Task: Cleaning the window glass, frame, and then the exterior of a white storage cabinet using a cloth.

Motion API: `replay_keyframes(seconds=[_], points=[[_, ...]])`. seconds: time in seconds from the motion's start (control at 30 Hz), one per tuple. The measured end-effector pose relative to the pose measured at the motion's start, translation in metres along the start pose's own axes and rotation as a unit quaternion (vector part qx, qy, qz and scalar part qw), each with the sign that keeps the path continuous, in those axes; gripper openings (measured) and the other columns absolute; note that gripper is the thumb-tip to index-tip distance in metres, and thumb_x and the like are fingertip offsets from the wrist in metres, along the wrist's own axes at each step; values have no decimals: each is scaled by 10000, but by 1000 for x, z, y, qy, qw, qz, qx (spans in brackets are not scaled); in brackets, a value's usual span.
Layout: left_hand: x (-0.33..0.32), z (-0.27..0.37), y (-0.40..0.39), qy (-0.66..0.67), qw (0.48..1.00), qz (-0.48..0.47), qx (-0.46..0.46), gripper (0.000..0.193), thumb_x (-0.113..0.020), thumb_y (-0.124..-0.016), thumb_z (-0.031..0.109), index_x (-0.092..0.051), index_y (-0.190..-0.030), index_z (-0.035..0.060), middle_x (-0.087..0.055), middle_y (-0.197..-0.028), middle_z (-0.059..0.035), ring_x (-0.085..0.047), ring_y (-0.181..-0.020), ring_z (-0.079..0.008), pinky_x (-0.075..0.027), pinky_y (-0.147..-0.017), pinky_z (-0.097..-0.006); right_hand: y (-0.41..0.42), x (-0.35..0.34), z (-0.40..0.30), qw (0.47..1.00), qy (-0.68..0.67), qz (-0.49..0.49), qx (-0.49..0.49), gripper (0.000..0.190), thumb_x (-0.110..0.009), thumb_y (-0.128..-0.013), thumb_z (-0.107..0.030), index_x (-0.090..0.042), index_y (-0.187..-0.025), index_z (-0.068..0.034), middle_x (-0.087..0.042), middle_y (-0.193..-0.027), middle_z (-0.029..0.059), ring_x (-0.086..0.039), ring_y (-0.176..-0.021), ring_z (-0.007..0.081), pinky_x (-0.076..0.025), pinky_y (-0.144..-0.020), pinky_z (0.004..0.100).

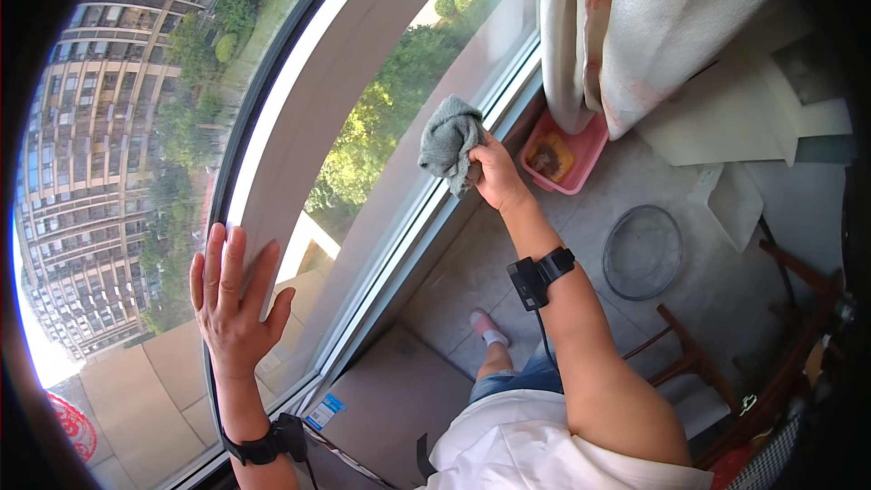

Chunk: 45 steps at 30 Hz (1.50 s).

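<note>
Bunched in my right hand [498, 173] is a grey-green cloth [450, 139]. It is held up near the lower rail of the window, in front of the glass; whether it touches the pane I cannot tell. My left hand [239, 306] is spread flat with fingers apart and holds nothing. It rests against the wide window frame bar [326, 75], fingertips near the dark seal at its edge. Through the window pane [381, 122] show trees and, further off, a tall building. Both wrists carry a black strapped device with a cable.
A curtain [674, 20] hangs at the upper right, over a pink plastic basin [590, 156] with something yellow inside. A round clear lid-like disc [642, 253] lies on the tiled floor. A wooden chair [701, 354] stands at right. Below the window is a brown box [401, 388] bearing a label.
</note>
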<state>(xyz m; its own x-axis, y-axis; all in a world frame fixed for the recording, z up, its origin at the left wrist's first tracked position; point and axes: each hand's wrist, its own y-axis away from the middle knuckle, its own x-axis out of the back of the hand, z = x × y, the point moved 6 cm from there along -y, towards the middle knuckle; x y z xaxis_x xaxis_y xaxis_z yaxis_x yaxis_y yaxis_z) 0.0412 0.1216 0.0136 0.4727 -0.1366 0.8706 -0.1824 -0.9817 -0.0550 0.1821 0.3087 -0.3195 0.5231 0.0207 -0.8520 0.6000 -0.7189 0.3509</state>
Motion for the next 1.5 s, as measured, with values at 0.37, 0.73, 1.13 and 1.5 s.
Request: replay_keyframes(seconds=[0.37,0.73,1.13,1.5], points=[[-1,5,-7,2,1000,6,-3,440,-710,-791,272,-674,-1218,171,-399,-1512,-81,-367,-1407,-312,-291,-1136,-499,-36,17,-8,829,411,296,237,541,-735,-781,-153,-476,-1234,-7,-503,-1144,146,-500,-1117,277,-418,-962,357],[-3,5,-10,-3,1000,4,-6,447,-713,-780,265,-675,-1215,167,-395,-1511,-88,-368,-1405,-319,-275,-1144,-502,-67,-4,42,965,138,197,100,594,-443,-987,-358,-279,-1491,-90,-326,-1505,178,-344,-1378,269,-296,-1105,397],[-2,4,-3,-7,1000,4,-6,423,-706,-784,284,-698,-1184,148,-398,-1510,-96,-381,-1397,-334,-288,-1132,-508,7,-141,-34,807,371,109,447,691,-562,-899,-134,-274,-1527,-139,-58,-1588,231,-42,-1468,455,-110,-1134,637],[-1,-1,3,-32,999,-6,11,411,-686,-808,349,-700,-1204,242,-417,-1485,-44,-411,-1378,-295,-280,-1151,-466,-58,40,29,683,586,272,341,725,-625,-872,-96,-325,-1516,-238,-119,-1591,215,-243,-1425,427,-314,-1124,457]])
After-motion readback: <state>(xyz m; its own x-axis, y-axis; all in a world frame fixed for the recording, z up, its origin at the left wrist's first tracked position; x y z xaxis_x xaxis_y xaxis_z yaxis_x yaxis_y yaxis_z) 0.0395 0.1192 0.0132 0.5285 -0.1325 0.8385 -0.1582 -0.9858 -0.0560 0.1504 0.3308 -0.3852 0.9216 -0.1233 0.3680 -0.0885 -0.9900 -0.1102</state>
